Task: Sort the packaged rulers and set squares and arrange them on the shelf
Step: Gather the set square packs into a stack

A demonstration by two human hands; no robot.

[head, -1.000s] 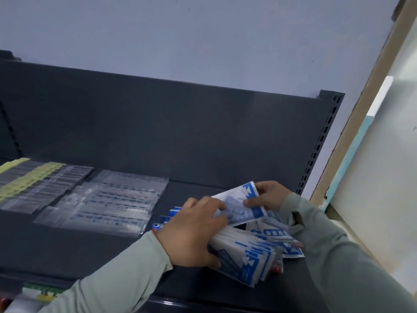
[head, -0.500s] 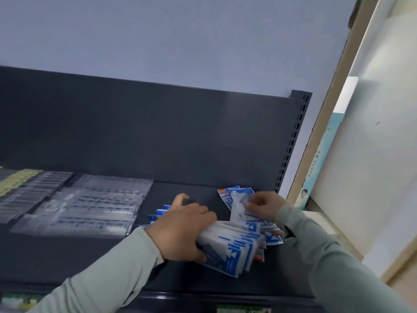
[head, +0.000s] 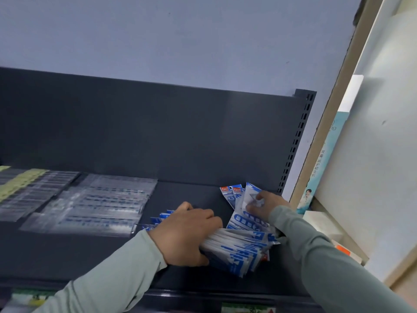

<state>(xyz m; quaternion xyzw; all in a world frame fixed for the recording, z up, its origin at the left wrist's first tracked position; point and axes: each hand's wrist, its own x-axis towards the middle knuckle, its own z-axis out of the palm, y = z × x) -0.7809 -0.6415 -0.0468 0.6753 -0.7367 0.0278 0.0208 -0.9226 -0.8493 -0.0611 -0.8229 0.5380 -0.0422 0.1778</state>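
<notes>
Mid-sort here: my left hand (head: 187, 233) is curled round the bundle of blue-and-white packets (head: 239, 251) at the right end of the shelf (head: 90, 256) while my right hand (head: 266, 203) pinches one packet (head: 250, 195) behind it, so next I reckon it gets laid flat on its pile.

Chinese words run down the pale blue box (head: 320, 163) at the right of the frame. They look like 双重 呵护初生肌. The red tags (head: 237, 190) on the packets (head: 242, 249) are too blurry to read.
</notes>
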